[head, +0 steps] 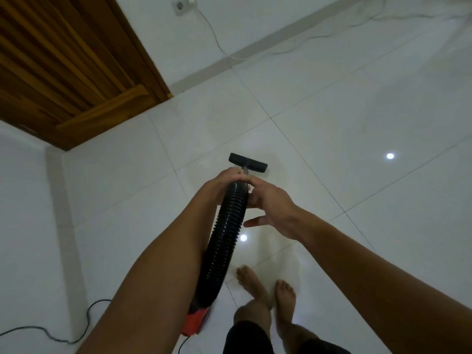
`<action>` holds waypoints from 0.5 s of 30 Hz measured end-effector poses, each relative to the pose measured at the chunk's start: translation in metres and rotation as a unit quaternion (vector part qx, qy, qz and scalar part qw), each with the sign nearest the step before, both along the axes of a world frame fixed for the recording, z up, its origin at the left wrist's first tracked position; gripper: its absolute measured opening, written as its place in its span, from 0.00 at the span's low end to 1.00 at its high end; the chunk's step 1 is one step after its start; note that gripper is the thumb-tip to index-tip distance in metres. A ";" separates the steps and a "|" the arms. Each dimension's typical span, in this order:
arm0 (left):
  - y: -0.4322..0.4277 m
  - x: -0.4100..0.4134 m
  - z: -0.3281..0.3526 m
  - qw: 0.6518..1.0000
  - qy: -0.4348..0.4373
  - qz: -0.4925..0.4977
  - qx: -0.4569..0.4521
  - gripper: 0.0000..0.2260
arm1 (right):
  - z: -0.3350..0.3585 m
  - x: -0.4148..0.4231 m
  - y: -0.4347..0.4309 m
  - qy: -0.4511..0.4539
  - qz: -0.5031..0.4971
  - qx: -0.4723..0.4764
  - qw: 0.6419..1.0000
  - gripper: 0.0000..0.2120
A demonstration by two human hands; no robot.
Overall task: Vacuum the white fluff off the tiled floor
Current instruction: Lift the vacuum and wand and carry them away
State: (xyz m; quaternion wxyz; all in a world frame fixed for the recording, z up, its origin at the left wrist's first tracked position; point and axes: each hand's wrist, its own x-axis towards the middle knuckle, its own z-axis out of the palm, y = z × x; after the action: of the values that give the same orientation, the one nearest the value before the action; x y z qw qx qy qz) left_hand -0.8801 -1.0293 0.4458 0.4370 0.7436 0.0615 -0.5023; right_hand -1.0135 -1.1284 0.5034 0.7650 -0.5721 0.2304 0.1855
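Observation:
A black floor nozzle rests on the glossy white tiled floor ahead of me, on a thin wand. A black ribbed hose runs back from it to a red vacuum body under my left forearm. My left hand grips the top end of the hose. My right hand lies against the hose's right side, fingertips touching the cuff and thumb stretched out apart from it. I cannot make out any white fluff on the tiles.
A wooden door fills the upper left corner. A wall socket feeds a white cable lying along the far wall. A black power cord loops on the floor at lower left. My bare feet stand behind the hose.

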 end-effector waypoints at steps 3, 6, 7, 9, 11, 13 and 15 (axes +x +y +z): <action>0.030 -0.007 0.037 0.999 0.025 -0.032 -0.021 0.08 | 0.003 -0.003 0.012 -0.098 0.062 -0.183 0.976 0.20; 0.085 -0.012 0.053 0.999 0.023 -0.033 0.003 0.19 | 0.005 0.007 0.025 -0.161 0.090 -0.303 0.935 0.18; 0.106 -0.018 0.057 0.999 0.009 -0.026 0.016 0.22 | 0.007 0.013 0.029 -0.168 0.099 -0.323 0.926 0.17; 0.151 -0.034 0.059 0.999 -0.025 -0.017 0.033 0.26 | 0.011 0.025 0.037 -0.164 0.102 -0.361 0.912 0.16; 0.203 -0.056 0.051 0.997 -0.063 -0.025 0.042 0.24 | 0.014 0.039 0.047 -0.143 0.071 -0.367 0.916 0.16; 0.253 -0.085 0.034 0.992 -0.099 -0.059 0.056 0.31 | 0.017 0.050 0.060 -0.130 0.044 -0.357 0.924 0.16; 0.291 -0.112 0.016 0.988 -0.097 -0.095 0.070 0.40 | 0.018 0.056 0.079 -0.126 0.052 -0.364 0.921 0.16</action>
State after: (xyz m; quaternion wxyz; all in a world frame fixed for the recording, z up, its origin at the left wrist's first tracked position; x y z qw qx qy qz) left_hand -0.9917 -0.7378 0.4618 0.3376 0.8199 -0.0169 -0.4620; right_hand -0.9580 -1.0494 0.5214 0.5162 -0.8408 0.1537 0.0551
